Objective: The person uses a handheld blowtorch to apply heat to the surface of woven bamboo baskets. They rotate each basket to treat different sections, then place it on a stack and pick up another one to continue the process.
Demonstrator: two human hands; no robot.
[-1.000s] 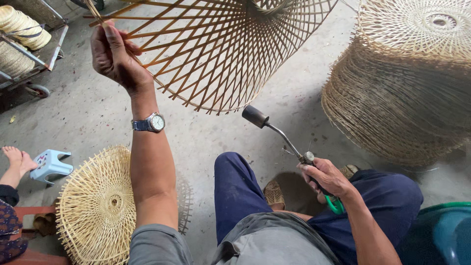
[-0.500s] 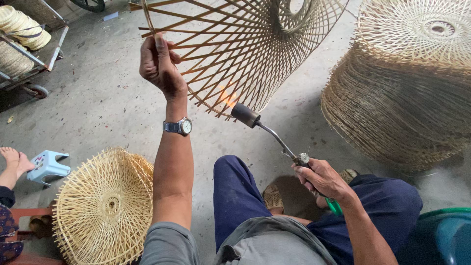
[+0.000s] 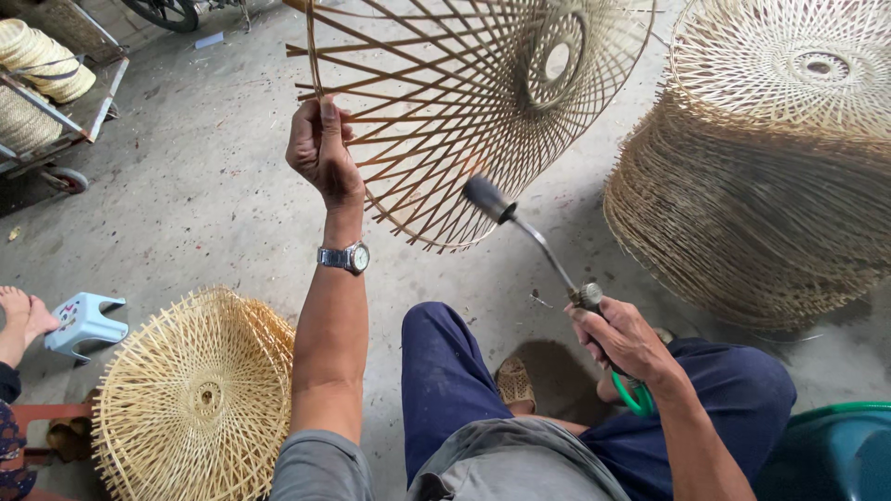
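My left hand [image 3: 322, 148], with a wristwatch on the wrist, grips the rim of a round open-weave bamboo frame [image 3: 483, 102] and holds it up in front of me. My right hand [image 3: 624, 336] is closed on the handle of a gas torch [image 3: 520, 227] with a green hose. The torch's dark nozzle points up at the lower inside of the frame. I cannot make out a flame now. I sit with blue trousers, knees apart.
A tall stack of woven bamboo frames [image 3: 761, 167] stands at the right. Another stack [image 3: 200, 394] lies at the lower left. A small light-blue stool [image 3: 85, 320] and another person's bare foot [image 3: 19, 315] are at the left. A cart [image 3: 51, 93] stands at the upper left.
My left hand has swung the frame to the right and turned it. The torch has risen toward the frame, and the small flame seen half a second ago no longer shows.
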